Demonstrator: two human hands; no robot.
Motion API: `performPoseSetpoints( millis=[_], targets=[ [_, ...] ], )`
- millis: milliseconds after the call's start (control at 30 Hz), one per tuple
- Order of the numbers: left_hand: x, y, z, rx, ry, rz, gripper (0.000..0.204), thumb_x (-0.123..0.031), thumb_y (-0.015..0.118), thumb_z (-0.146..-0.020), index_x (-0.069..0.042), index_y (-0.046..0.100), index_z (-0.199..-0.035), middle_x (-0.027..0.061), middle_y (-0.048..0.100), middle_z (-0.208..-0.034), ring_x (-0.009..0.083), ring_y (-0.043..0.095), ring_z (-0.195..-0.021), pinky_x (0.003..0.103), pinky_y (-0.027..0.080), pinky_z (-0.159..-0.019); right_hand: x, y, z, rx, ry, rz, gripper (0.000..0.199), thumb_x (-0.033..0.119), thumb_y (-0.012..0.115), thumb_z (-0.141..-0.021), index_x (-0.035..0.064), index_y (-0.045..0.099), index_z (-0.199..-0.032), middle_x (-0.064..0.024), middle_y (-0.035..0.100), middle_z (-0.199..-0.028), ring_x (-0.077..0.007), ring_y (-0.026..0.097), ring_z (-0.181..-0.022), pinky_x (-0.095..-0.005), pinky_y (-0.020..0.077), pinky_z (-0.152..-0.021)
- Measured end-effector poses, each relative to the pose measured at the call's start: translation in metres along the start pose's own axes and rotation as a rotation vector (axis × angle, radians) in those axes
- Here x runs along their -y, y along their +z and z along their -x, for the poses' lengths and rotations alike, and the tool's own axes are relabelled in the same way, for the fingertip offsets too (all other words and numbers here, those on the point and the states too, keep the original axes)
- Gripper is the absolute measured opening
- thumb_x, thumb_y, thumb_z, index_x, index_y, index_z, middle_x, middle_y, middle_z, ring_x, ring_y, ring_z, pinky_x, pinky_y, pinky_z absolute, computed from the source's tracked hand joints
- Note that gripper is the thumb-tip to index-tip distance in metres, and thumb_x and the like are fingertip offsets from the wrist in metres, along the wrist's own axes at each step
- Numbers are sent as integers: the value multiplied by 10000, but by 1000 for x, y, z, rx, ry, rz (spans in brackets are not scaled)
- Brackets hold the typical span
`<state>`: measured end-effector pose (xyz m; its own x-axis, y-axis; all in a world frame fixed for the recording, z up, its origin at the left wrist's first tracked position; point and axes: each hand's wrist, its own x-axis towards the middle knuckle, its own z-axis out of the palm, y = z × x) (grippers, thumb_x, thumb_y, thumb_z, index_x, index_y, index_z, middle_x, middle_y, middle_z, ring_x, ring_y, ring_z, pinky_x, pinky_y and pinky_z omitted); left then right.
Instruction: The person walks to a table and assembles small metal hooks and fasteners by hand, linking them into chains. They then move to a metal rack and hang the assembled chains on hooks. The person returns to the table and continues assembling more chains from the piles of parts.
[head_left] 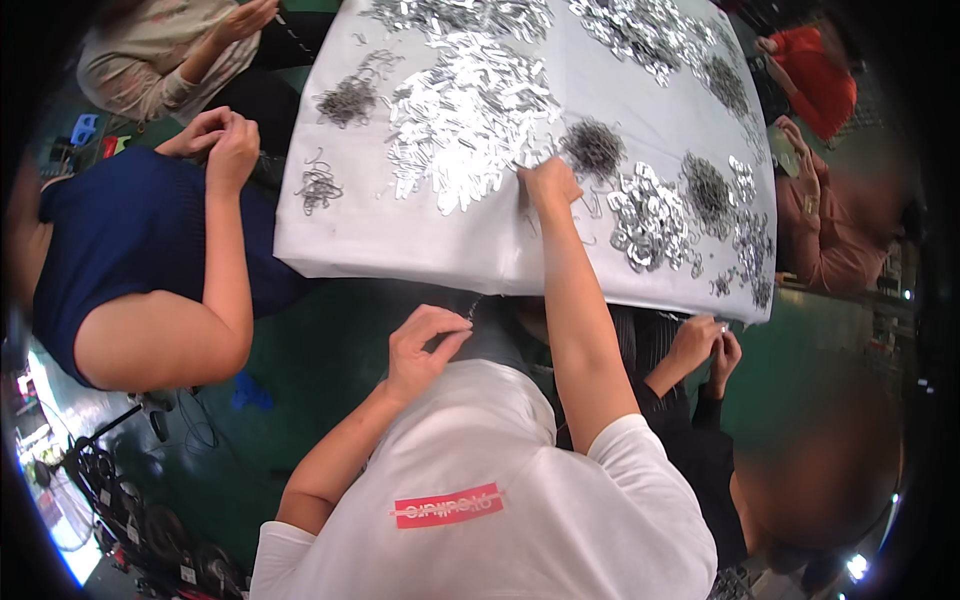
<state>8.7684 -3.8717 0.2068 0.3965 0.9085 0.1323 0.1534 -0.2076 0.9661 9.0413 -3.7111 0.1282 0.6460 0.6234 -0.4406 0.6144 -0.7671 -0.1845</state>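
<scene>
The right hand (548, 182) reaches onto the desk (400, 255), fingers curled at the edge of the silver metal pieces (465, 110) beside a dark wire clump (593, 147), grip unclear, while the left hand (428, 342) is pinched shut off the desk, and with such full heaps most work looks undone.

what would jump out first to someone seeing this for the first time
The white cloth-covered table heaped with shiny flat silver metal pieces and dark tangled wire clumps. The right hand reaches onto it at the pile's edge; the left hand pinches something small below the table's near edge.
</scene>
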Motion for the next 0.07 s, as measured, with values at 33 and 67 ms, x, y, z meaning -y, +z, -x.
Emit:
performPoseSetpoints(
  millis=[33, 67],
  targets=[
    [-1, 0, 1, -16, -14, -32, 207, 73, 725, -713, -51, 699, -876, 65, 682, -869, 184, 634, -824, 270, 502, -747, 5, -2, 2, -53, -72, -77, 592, 463, 686, -780, 176, 517, -1269, -144, 664, -1132, -279, 623, -1072, -472, 439, -868],
    [-1, 0, 1, -29, -34, -10, 206, 13, 769, -712, -63, 707, -894, 61, 682, -864, 205, 642, -830, 286, 516, -754, 25, -8, -5, -70, -109, -91, 592, 463, 686, -780, 176, 517, -1269, -144, 664, -1132, -279, 623, -1072, -472, 439, -868]
  ],
)
